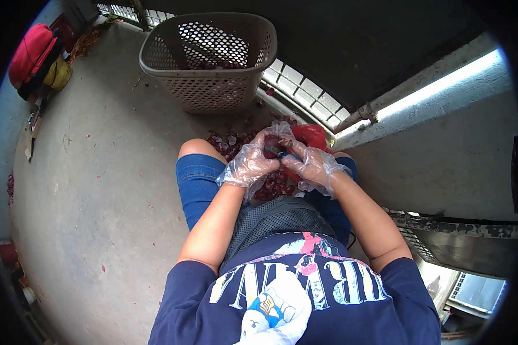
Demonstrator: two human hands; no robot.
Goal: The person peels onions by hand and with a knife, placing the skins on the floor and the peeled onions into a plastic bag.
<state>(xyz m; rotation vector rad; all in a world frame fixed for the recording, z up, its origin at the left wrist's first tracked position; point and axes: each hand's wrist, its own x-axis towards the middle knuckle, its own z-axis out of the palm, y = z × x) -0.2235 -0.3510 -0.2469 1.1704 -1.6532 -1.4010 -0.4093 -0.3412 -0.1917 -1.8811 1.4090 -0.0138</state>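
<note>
Both hands wear clear plastic gloves and meet in front of the knees. My left hand (253, 163) is closed around a dark red onion (272, 147). Close against its right side is my right hand (311, 164), its fingers bent around something small and dark with a bit of blue, too small to make out. Dark red onions and loose skins (275, 185) lie on the floor beneath and behind the hands. A red mesh bag (311, 137) is just beyond my right hand.
A tall perforated basket (213, 73) with dark red contents stands ahead. A wall with a pipe (367, 112) runs along the right. At far left are a red bundle (31, 52) and a yellow container (57, 73). A metal-rimmed object (460, 230) is at the right.
</note>
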